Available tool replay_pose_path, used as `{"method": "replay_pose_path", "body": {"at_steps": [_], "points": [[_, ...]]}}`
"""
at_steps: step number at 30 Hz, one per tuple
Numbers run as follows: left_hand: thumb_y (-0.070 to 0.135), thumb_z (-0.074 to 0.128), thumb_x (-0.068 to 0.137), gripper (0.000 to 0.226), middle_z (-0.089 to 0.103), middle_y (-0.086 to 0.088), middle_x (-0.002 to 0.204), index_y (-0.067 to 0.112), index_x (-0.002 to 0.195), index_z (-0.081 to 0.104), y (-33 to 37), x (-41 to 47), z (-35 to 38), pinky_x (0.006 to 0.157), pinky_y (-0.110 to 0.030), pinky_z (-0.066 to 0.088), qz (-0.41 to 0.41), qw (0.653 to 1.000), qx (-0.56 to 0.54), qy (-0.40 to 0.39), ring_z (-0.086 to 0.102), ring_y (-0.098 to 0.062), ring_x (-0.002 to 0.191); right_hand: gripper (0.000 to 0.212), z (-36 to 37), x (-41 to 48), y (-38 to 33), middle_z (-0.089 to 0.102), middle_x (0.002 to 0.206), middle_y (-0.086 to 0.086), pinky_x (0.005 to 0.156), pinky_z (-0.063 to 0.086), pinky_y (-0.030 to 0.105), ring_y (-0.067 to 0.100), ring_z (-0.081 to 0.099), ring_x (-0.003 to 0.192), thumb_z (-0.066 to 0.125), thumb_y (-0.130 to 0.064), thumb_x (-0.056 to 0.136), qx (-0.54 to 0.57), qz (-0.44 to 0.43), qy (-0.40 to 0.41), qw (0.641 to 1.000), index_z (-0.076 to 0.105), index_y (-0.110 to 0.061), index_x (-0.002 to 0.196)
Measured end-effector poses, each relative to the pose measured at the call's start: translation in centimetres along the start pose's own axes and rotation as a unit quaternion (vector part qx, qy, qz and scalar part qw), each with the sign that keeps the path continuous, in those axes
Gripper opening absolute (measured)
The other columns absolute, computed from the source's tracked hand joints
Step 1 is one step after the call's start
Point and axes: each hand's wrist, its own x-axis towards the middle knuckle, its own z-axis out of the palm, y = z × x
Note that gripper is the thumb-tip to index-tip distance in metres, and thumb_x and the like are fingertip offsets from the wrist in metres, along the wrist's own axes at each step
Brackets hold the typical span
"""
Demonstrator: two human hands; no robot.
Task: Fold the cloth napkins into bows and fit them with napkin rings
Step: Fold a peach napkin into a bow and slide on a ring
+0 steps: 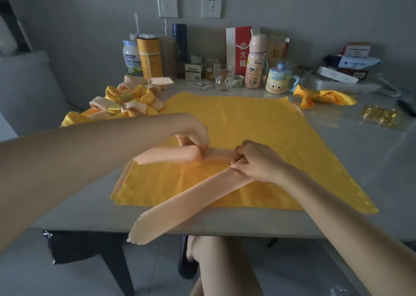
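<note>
- Peach napkin [191, 196], folded into a long strip, is seen lying across the near half of the yellow cloth [247, 120] spread on the bench [360, 160]; one tail is carried past the cloth's near edge and over the bench rim.
- One end is looped back and pinched at the middle by the fingers of the left hand [193, 135]; the second fold is gripped in the curled fingers of the right hand [256, 163].
- Finished, ringed bows [121, 106] are piled off the cloth's far-left corner; a single yellow bow [322, 97] is set beyond its far-right corner.
- Loose gold rings [380, 116] are left to the cloth's right; this bow is judged half shaped, its ring not yet fitted.
</note>
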Motion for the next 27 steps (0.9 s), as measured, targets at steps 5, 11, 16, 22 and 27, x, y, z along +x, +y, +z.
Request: {"method": "replay_pose_path", "body": {"at_steps": [5, 11, 16, 22, 27], "points": [[0.005, 0.041, 0.095, 0.025, 0.058, -0.013, 0.110, -0.002, 0.116, 0.051, 0.4, 0.4, 0.7, 0.071, -0.026, 0.041, -0.043, 0.992, -0.118, 0.033, 0.050, -0.022, 0.085, 0.010, -0.2, -0.2, 0.1, 0.055, 0.099, -0.007, 0.071, 0.036, 0.022, 0.016, 0.057, 0.095, 0.063, -0.028, 0.085, 0.045, 0.018, 0.032, 0.998, 0.056, -0.023, 0.090], [-0.002, 0.040, 0.094, 0.014, 0.059, -0.014, 0.047, -0.005, 0.085, 0.052, 1.5, 0.4, 2.9, 0.045, -0.028, 0.053, -0.055, 0.901, -0.405, 0.144, 0.055, -0.020, 0.031, 0.023, -1.6, 0.2, -0.3, 0.058, 0.112, 0.007, 0.062, 0.028, 0.017, 0.023, 0.055, 0.107, 0.051, -0.017, 0.094, 0.063, 0.049, -0.058, 0.995, 0.060, -0.007, 0.113], [0.004, 0.042, 0.091, 0.013, 0.057, -0.015, 0.072, -0.004, 0.090, 0.053, 1.1, 0.3, 5.5, 0.042, -0.025, 0.052, -0.080, 0.859, -0.456, 0.218, 0.060, -0.025, 0.043, 0.029, -1.8, -1.2, 0.0, 0.065, 0.081, -0.001, 0.074, 0.042, 0.024, 0.011, 0.057, 0.079, 0.048, -0.023, 0.095, 0.329, 0.066, -0.040, 0.941, 0.065, -0.015, 0.073], [0.018, 0.038, 0.092, 0.038, 0.064, -0.016, 0.080, -0.006, 0.119, 0.048, -0.5, -1.0, 7.1, 0.063, -0.033, 0.057, -0.015, 0.881, -0.439, 0.178, 0.060, -0.025, 0.056, 0.044, 0.0, -1.8, 0.0, 0.067, 0.085, 0.012, 0.063, 0.040, 0.029, 0.023, 0.062, 0.078, 0.064, -0.046, 0.073, 0.207, 0.009, -0.060, 0.976, 0.069, -0.004, 0.084], [0.023, 0.055, 0.086, 0.015, 0.048, -0.001, 0.066, 0.008, 0.083, 0.055, -1.0, -4.0, 7.8, 0.050, -0.022, 0.032, 0.040, 0.970, -0.216, 0.108, 0.043, -0.014, 0.057, 0.018, 0.0, -2.5, 0.0, 0.065, 0.085, -0.018, 0.064, 0.036, 0.008, -0.009, 0.052, 0.083, 0.066, -0.020, 0.084, 0.275, 0.011, 0.008, 0.961, 0.067, -0.014, 0.067]]}}
